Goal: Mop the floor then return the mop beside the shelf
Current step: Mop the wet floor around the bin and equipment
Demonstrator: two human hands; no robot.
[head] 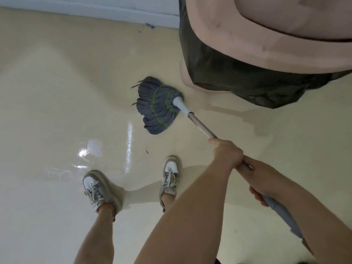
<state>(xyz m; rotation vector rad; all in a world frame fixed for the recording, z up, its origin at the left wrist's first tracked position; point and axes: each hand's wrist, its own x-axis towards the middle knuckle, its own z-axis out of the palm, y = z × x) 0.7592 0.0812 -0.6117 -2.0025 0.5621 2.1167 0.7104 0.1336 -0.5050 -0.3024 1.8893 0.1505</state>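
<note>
A mop with a grey string head [158, 105] stitched with green bands lies spread on the cream floor [57, 92], close to the base of a pink bin. Its metal handle [200, 126] slants down to the right toward me. My left hand [226, 153] grips the handle lower down, nearer the mop head. My right hand [261, 180] grips it just behind, where the grey sleeve [282, 212] of the handle begins. Both fists are wrapped around the shaft and nearly touch each other.
A large pink bin [266, 40] lined with a black bag [238, 79] fills the upper right. A white baseboard [85, 8] runs along the top, with small blue scraps [150, 25] beside it. My two sneakers [133, 183] stand on the shiny wet floor.
</note>
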